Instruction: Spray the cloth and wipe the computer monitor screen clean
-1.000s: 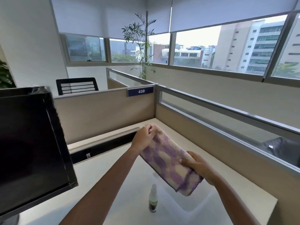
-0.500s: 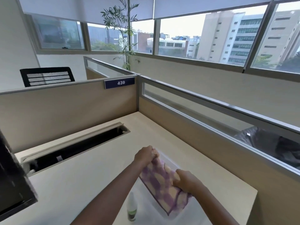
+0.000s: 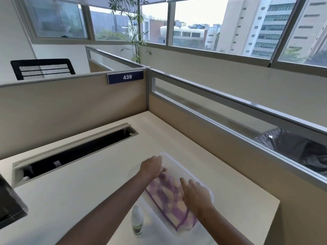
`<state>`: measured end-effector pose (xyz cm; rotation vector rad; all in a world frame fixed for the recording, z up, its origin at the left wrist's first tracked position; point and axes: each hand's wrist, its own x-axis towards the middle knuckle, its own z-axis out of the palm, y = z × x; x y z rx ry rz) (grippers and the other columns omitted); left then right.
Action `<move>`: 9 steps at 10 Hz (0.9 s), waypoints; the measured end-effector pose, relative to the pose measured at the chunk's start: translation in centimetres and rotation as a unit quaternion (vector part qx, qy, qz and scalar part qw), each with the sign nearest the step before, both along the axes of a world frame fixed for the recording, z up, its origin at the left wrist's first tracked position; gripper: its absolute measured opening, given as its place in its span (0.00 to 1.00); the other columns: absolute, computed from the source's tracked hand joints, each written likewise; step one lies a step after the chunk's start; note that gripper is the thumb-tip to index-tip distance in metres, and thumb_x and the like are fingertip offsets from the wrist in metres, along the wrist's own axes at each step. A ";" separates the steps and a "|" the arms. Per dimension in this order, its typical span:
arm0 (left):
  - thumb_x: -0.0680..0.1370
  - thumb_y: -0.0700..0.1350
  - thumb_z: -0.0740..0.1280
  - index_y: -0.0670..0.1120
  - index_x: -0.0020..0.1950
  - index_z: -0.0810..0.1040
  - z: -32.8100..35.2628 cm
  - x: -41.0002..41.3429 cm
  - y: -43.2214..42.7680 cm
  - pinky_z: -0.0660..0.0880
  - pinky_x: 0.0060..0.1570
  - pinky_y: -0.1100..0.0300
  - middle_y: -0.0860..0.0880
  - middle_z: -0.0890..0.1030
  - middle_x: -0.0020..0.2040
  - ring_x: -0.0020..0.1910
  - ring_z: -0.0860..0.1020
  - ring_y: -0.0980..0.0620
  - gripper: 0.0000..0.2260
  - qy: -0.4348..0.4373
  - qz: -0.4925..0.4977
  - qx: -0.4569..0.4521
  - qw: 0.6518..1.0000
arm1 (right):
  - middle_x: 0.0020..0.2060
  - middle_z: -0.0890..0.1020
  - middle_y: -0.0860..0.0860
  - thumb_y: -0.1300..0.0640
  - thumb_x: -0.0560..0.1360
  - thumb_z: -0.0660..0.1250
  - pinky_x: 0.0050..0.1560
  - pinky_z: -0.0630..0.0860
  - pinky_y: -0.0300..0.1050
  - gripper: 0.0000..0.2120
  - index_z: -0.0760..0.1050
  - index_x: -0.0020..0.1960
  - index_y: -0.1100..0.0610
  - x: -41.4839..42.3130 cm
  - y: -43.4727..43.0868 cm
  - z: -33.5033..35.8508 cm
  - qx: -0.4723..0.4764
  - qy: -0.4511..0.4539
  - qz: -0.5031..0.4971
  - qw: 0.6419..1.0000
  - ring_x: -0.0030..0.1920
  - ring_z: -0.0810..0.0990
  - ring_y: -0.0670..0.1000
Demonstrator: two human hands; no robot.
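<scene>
So, "439" on the blue partition sign [image 3: 125, 77]. Cloth [image 3: 168, 197] down in the clear tray [image 3: 178, 162] now, no longer held up. Left hand [image 3: 152, 167] pinching its far end, right hand [image 3: 195, 193] flat on top, fingers spread. Spray bottle [image 3: 137, 220] just beside; monitor [image 3: 10, 200] corner barely showing at left.

Black chair [image 3: 43, 68], potted plant [image 3: 136, 30]

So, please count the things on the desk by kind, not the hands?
Cloth, purple and cream checked: 1
Spray bottle: 1
Clear tray under the cloth: 1
Monitor, only its corner in view: 1
Total: 4
</scene>
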<state>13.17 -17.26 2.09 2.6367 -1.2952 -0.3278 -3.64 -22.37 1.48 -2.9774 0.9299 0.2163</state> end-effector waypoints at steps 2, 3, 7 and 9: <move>0.76 0.45 0.60 0.38 0.55 0.74 -0.1 -1.0 0.5 0.72 0.52 0.55 0.39 0.77 0.58 0.57 0.76 0.41 0.12 0.036 -0.023 0.022 0.999 | 0.58 0.76 0.57 0.67 0.74 0.60 0.46 0.74 0.47 0.16 0.72 0.61 0.61 -0.3 1.3 0.4 0.005 0.103 0.041 0.994 0.57 0.77 0.57; 0.76 0.44 0.62 0.40 0.59 0.74 -0.7 -1.2 0.9 0.72 0.46 0.59 0.39 0.78 0.59 0.54 0.77 0.44 0.14 0.141 -0.028 0.075 0.987 | 0.60 0.76 0.58 0.64 0.73 0.66 0.47 0.75 0.46 0.18 0.73 0.62 0.63 0.1 0.9 0.1 0.054 0.165 0.052 0.983 0.59 0.76 0.57; 0.78 0.43 0.60 0.38 0.52 0.77 2.0 -1.8 3.3 0.65 0.32 0.67 0.45 0.72 0.40 0.40 0.71 0.49 0.11 0.215 -0.034 0.040 0.975 | 0.61 0.77 0.56 0.58 0.74 0.65 0.54 0.71 0.44 0.18 0.74 0.63 0.60 0.1 0.3 0.7 0.114 0.198 0.085 0.970 0.55 0.74 0.53; 0.77 0.44 0.61 0.41 0.56 0.78 3.5 -1.6 6.1 0.71 0.54 0.58 0.42 0.80 0.57 0.57 0.76 0.46 0.11 0.160 0.056 -0.156 0.973 | 0.57 0.80 0.53 0.57 0.78 0.61 0.53 0.73 0.42 0.13 0.74 0.61 0.56 0.0 3.9 3.2 0.207 -0.172 0.069 0.961 0.55 0.78 0.53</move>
